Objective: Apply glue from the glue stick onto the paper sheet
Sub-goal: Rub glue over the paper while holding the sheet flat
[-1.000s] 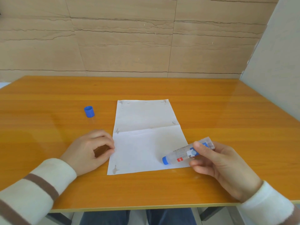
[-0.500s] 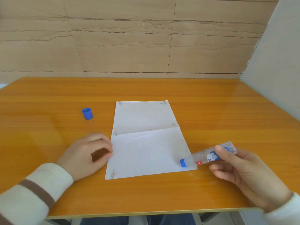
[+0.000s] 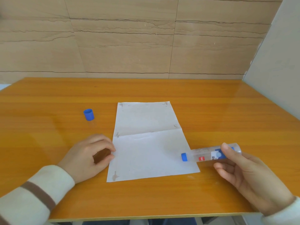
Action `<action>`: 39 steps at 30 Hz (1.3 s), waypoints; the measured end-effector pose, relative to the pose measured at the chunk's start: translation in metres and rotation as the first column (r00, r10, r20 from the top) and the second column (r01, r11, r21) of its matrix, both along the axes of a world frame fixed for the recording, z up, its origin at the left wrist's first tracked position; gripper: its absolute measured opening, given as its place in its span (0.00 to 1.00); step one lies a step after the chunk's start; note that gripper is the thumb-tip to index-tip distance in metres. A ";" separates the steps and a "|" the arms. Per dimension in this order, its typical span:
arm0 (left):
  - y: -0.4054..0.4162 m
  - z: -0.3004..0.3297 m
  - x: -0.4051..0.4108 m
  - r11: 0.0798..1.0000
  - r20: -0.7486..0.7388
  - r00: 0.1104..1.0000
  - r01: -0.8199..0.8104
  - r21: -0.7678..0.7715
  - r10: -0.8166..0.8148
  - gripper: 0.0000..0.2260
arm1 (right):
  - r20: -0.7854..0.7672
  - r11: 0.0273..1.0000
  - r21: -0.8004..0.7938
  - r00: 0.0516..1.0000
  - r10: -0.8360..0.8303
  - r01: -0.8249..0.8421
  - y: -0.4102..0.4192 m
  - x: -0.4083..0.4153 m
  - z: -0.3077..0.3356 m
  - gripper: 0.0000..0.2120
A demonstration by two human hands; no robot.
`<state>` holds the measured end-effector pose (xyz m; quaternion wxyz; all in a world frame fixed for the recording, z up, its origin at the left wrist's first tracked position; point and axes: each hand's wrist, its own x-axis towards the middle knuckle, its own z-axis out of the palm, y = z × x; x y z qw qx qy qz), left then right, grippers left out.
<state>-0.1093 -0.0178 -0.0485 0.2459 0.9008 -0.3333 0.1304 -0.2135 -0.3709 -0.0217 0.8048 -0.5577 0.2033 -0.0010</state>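
The right hand grips the glue stick by its clear rear half, thumb on top over the label and fingers curled beneath. The stick lies nearly level, its blue tip pointing toward the paper sheet and sitting over the sheet's right edge near the lower right corner; whether the tip touches the paper cannot be told. The left hand rests on the counter just beside the sheet's left edge, fingers curled in a loose fist holding nothing, with fingertips touching that edge. Both wrists show cream sleeves; the left sleeve has a brown stripe.

The paper sheet lies flat near the middle of the orange wooden counter, creased across its middle, with small greyish smudges at its corners and edge midpoints. A blue cap stands upright left of the sheet's far half, well apart from it. Beyond the sheet, a tan panelled wall rises at the counter's far edge.
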 end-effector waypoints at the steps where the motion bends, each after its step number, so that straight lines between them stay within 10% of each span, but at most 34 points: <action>1: 0.001 0.000 0.000 1.000 -0.009 1.000 -0.009 0.000 0.009 0.11 | 0.004 0.999 0.042 1.000 -0.005 0.005 0.004 0.004 0.001 0.13; 7: 0.002 0.008 0.002 0.994 -0.050 0.996 -0.083 -0.077 0.079 0.12 | 0.016 0.933 0.358 0.999 -0.038 0.030 0.027 0.033 0.019 0.06; 15: -0.022 0.062 0.040 0.971 -0.025 0.995 -0.096 -0.217 0.093 0.05 | 0.074 0.896 0.443 0.994 -0.078 0.037 0.037 0.073 0.035 0.39; 26: -0.103 0.069 0.157 0.924 -0.148 0.949 -0.224 0.309 0.280 0.03 | 0.102 0.894 0.448 0.994 -0.036 -0.013 0.036 0.118 0.043 0.34; 39: -0.140 0.057 0.205 0.906 -0.384 0.866 -0.160 0.393 0.320 0.18 | 0.093 0.890 0.457 0.995 -0.033 -0.013 0.021 0.131 0.027 0.37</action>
